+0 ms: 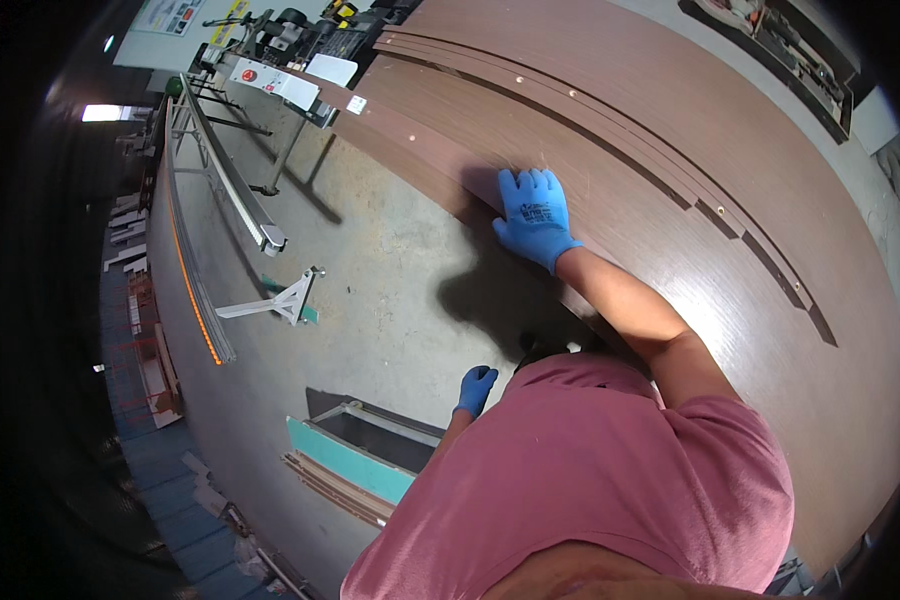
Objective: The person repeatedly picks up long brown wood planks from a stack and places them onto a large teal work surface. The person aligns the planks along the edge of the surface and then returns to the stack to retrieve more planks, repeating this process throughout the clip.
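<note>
My right hand [535, 215], in a blue work glove, lies flat near the edge of a large brown wood-grain panel [650, 225], its fingers stretched forward and slightly apart. Nothing shows under the palm. Beyond the fingertips, long narrow brown strips [620, 118] with small round brass-coloured fittings run across the panel. My left hand [477, 390], also in a blue glove, hangs low at my left side, away from the panel. Its fingers are curled in, and I see nothing held in them.
A roller conveyor [235, 185] stands at the left, near a white triangular bracket stand [285, 298]. A machine [295, 45] is at the far left end of the panel. A low frame with a turquoise side [355, 462] sits on the floor. A dark tray [780, 60] lies at the far right.
</note>
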`<state>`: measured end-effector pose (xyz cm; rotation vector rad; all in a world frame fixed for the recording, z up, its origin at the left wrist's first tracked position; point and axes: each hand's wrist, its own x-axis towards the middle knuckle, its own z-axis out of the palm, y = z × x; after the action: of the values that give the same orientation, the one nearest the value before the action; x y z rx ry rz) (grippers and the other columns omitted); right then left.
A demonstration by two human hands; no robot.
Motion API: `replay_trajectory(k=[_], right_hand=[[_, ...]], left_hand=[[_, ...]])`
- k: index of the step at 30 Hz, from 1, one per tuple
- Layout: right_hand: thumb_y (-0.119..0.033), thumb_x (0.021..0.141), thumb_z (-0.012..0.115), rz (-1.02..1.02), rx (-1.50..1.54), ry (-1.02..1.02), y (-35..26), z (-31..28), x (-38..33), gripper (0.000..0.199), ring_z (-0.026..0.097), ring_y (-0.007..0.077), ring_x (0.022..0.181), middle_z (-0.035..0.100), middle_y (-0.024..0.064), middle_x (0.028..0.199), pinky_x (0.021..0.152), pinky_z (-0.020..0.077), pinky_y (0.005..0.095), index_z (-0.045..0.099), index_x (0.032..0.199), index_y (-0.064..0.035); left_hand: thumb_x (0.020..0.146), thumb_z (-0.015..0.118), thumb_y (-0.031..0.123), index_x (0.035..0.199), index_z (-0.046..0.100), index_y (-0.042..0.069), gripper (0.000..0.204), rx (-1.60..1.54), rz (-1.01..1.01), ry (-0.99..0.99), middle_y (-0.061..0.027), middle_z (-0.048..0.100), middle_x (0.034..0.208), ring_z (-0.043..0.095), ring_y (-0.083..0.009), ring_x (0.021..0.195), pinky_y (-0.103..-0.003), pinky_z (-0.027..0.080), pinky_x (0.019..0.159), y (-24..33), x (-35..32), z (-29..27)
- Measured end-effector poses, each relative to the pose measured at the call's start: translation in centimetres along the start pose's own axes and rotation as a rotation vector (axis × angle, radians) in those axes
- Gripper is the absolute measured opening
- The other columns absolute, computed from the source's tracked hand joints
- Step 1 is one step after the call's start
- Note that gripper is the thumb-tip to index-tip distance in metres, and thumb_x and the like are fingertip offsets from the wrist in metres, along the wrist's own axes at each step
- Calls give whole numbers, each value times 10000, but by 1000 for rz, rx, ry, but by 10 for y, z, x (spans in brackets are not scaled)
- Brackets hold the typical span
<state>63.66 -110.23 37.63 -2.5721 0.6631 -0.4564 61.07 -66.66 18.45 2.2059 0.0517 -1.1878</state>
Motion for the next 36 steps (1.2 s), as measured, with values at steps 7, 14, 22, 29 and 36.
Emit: replay_trajectory(k=[7,14,22,29,36], right_hand=[[-307,758,797,-62,-113,67,-7,6,11,611,622,357,1029,660,162,1008,1021,439,489,551,1252,-45],[-353,783,788,-64,-204,10,-15,10,21,687,614,361,1082,660,178,1068,1103,402,527,531,1332,-29],[-350,774,783,-56,-208,-23,-18,9,29,688,612,367,1082,661,185,1077,1070,405,506,528,1336,-45],[-374,787,783,-60,-234,-21,-19,7,30,701,609,368,1091,659,186,1085,1073,394,508,525,1349,-44],[-386,807,768,-85,-261,32,-21,7,28,592,622,341,1075,665,164,1068,1087,364,531,534,1245,-64]], left_hand=[[915,812,389,1275,699,22,526,-132,43,45,-53,745,1043,659,-126,832,-294,531,680,1,15,9],[914,807,407,1274,703,22,537,-125,40,13,-74,757,1047,683,-142,839,-308,537,671,-13,20,8],[909,797,456,1264,708,17,572,-96,-4,69,-84,767,1066,709,-177,837,-331,548,661,-34,28,5],[941,781,326,1119,753,-30,399,-229,12,103,-101,773,991,690,-182,888,-346,561,827,14,16,11],[945,778,322,1113,751,-30,392,-220,53,99,-87,763,968,678,-165,868,-335,554,804,22,23,13]])
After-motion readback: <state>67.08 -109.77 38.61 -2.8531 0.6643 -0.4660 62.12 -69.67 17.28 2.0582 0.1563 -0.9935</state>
